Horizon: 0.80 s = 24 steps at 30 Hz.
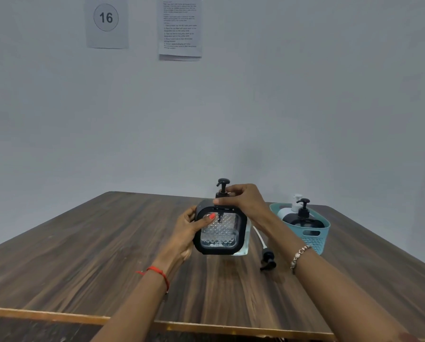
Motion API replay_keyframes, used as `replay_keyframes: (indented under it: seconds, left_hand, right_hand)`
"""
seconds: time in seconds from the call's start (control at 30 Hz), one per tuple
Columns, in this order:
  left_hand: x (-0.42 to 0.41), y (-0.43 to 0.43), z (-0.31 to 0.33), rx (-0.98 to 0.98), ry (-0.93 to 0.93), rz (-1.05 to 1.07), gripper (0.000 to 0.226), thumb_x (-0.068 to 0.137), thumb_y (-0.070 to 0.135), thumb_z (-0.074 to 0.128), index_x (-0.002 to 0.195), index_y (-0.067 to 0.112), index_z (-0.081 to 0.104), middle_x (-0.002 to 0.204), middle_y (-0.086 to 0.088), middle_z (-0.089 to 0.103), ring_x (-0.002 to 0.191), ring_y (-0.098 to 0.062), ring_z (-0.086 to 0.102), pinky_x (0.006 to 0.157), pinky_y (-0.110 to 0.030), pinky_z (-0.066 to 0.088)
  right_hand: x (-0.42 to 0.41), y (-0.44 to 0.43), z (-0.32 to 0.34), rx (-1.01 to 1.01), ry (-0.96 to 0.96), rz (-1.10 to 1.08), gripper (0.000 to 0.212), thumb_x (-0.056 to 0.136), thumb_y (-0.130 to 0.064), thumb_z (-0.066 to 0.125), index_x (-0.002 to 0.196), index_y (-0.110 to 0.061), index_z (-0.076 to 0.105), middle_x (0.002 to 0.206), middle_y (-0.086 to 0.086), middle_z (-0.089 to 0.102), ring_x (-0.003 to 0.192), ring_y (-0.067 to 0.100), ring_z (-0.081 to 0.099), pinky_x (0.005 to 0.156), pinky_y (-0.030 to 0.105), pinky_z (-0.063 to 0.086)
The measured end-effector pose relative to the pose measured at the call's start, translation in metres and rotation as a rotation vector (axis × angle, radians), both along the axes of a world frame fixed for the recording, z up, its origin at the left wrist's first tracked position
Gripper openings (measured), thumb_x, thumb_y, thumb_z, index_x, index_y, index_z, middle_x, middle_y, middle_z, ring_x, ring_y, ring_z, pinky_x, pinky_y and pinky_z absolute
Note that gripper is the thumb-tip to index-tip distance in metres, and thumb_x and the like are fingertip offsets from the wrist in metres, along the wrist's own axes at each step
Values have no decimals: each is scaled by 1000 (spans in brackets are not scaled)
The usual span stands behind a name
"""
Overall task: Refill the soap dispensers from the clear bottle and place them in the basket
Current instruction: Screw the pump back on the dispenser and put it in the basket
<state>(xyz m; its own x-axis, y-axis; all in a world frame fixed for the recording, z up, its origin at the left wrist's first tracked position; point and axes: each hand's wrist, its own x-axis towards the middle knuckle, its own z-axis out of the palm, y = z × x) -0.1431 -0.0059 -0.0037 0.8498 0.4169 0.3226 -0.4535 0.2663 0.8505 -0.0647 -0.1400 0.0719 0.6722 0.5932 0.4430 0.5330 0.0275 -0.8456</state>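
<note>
Left hand (186, 233): thumb flat on the front window of the dispenser (218, 233), the other fingers curled round its left side. Firm grip. Right hand (246, 201): fingers curled round the collar of the pump (223, 185) on top of the dispenser, forefinger lying across the front.

The dispenser has a black frame and a clear studded window. It is held a little tilted over the table (83, 243); cannot tell whether its base touches. A clear edge (248, 240) shows behind the dispenser's right side, with the rest hidden by the dispenser.

Just right of the dispenser and nearer the camera, a loose pump (268, 260) lies on the table. Its white tube (257, 233) is partly covered by the right forearm.

Further right of the dispenser is the basket (315, 239), teal. A black dispenser (302, 218) and a white dispenser (295, 201) stand inside it. The right wrist crosses in front of its left rim.

On the wall above the dispenser hang a sign (106, 18) reading "16" and a printed sheet (180, 25), whose text is too small to read.
</note>
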Motion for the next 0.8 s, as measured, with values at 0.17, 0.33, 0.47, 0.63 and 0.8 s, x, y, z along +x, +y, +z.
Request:
replay_keyframes:
  seconds: [0.17, 0.33, 0.47, 0.63, 0.8]
  left_hand:
    - [5, -6, -4, -2, 11, -1, 26, 73, -4, 68, 96, 7, 60, 82, -6, 73, 72, -19, 70, 66, -32, 60]
    - [9, -11, -1, 17, -3, 1, 33, 69, -3, 72, 99, 6, 60, 80, -5, 74, 71, -18, 71, 59, -29, 58]
    - [11, -11, 3, 11, -18, -31, 40, 58, 6, 74, 95, 7, 61, 77, -3, 74, 70, -17, 71, 59, -28, 58]
    - [14, -11, 2, 3, -21, -35, 39, 59, 3, 74, 96, 6, 61, 77, -4, 74, 71, -18, 71, 60, -29, 58]
    - [26, -20, -1, -27, -26, 53, 27, 69, -8, 69, 94, 3, 63, 73, -4, 73, 64, -15, 70, 56, -27, 57]
  right_hand:
    - [0, 8, -7, -76, -158, -243, 39, 56, -38, 86, 50, -13, 57, 43, -9, 55, 37, 0, 50, 37, 8, 35]
    - [7, 11, -18, -80, -315, -448, 49, 62, -49, 78, 51, -17, 42, 49, -3, 47, 42, 8, 40, 42, 21, 30]
    - [15, -2, -5, -51, -59, -8, 20, 70, -25, 79, 79, -19, 62, 83, 2, 69, 65, 5, 65, 59, 15, 50]
    - [24, -17, 0, -27, 51, 214, 23, 78, 1, 67, 100, -8, 68, 101, 13, 70, 85, 14, 69, 79, 19, 54]
    - [22, -9, -6, 52, -7, 15, 27, 73, -1, 74, 99, -2, 69, 85, 6, 71, 63, 1, 68, 60, 9, 51]
